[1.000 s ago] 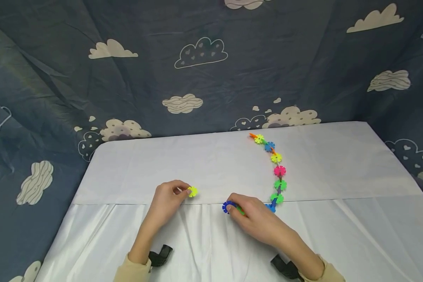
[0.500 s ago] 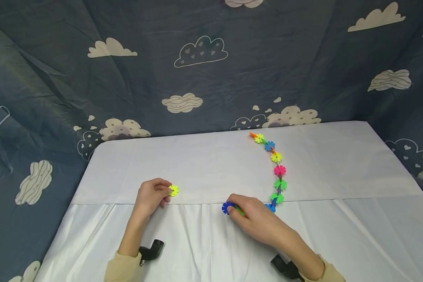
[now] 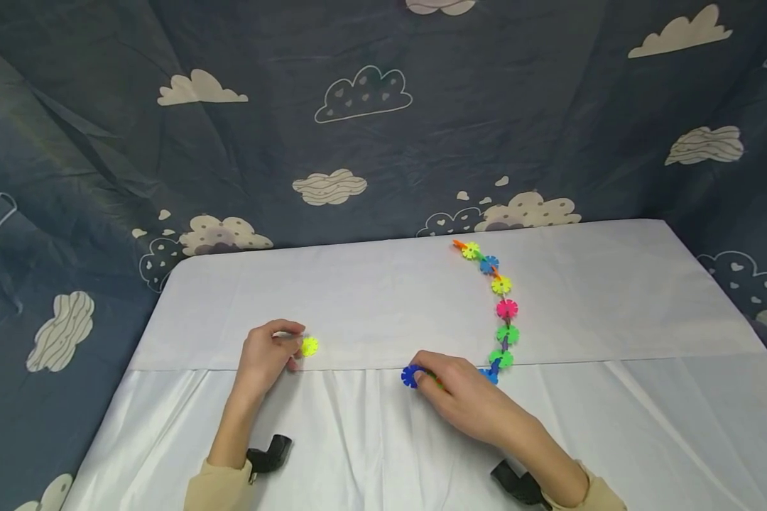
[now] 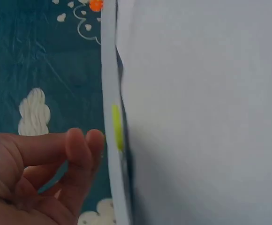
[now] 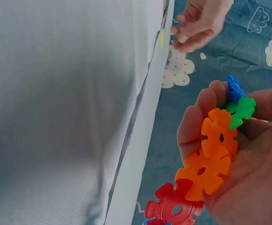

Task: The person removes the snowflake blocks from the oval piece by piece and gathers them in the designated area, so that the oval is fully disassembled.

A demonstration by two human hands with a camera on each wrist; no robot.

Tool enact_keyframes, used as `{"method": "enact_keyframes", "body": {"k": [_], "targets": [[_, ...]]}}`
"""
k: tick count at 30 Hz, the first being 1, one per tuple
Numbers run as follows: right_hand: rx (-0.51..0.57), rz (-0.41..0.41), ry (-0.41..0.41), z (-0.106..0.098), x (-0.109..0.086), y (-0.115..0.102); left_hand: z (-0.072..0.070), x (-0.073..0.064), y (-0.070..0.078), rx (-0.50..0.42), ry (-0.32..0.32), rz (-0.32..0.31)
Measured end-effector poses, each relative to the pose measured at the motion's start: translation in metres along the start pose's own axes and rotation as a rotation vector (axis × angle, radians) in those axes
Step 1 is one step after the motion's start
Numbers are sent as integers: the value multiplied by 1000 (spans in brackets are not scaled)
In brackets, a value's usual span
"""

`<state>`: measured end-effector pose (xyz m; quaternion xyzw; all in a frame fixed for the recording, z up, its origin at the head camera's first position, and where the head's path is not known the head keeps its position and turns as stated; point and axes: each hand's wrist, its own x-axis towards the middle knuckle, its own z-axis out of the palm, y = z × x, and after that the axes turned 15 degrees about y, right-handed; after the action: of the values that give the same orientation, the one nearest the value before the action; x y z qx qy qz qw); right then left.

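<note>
Lower centre, the left hand [image 3: 262, 356] is releasing a yellow disc [image 3: 309, 346], unjoined; the right hand [image 3: 457, 389] is gripping the chain [image 3: 507, 309].

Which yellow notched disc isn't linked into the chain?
The loose yellow disc beside the left hand: it sits alone on the white cloth, while the other two yellow discs in view are linked into the multicoloured chain.

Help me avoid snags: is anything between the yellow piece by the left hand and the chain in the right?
Nothing visible: the head view shows only white cloth between the yellow piece and the dark blue piece at the right hand.
</note>
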<state>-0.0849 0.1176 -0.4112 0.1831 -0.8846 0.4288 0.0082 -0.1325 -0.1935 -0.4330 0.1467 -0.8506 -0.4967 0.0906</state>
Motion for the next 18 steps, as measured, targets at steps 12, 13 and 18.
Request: {"method": "enact_keyframes", "body": {"k": [12,13,18], "targets": [[25,13,-10,-1,1,0,28,-48,48,-92,-211,196],[23,14,-12,-1,1,0,30,-51,49,-98,-234,200],[27,3,-22,-2,1,1,41,-61,54,-121,-334,237]]}}
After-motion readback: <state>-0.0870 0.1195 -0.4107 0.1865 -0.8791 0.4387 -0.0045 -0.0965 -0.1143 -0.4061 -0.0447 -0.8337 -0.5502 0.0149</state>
